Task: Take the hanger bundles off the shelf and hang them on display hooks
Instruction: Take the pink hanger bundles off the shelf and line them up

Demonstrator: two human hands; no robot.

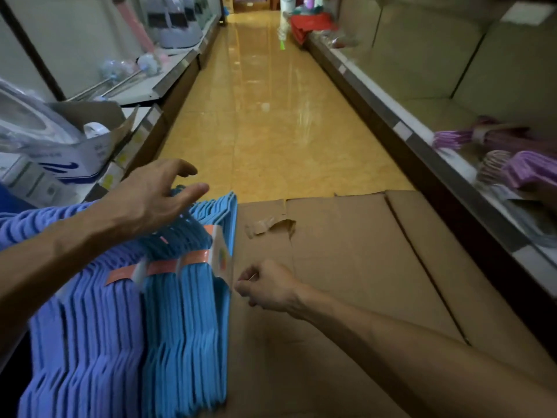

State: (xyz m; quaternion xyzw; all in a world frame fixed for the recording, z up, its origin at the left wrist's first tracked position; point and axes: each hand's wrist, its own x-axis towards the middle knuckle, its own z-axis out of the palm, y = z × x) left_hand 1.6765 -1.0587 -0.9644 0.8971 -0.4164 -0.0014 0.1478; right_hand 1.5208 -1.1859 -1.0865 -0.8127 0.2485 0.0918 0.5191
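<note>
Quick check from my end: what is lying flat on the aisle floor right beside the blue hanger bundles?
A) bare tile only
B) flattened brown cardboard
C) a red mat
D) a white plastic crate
B: flattened brown cardboard covers the floor right of the blue hanger bundles, under the right hand.

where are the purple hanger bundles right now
In the head view, the purple hanger bundles lie on the lower shelf at the right of the aisle, beyond the flattened cardboard and far from both hands.
</note>
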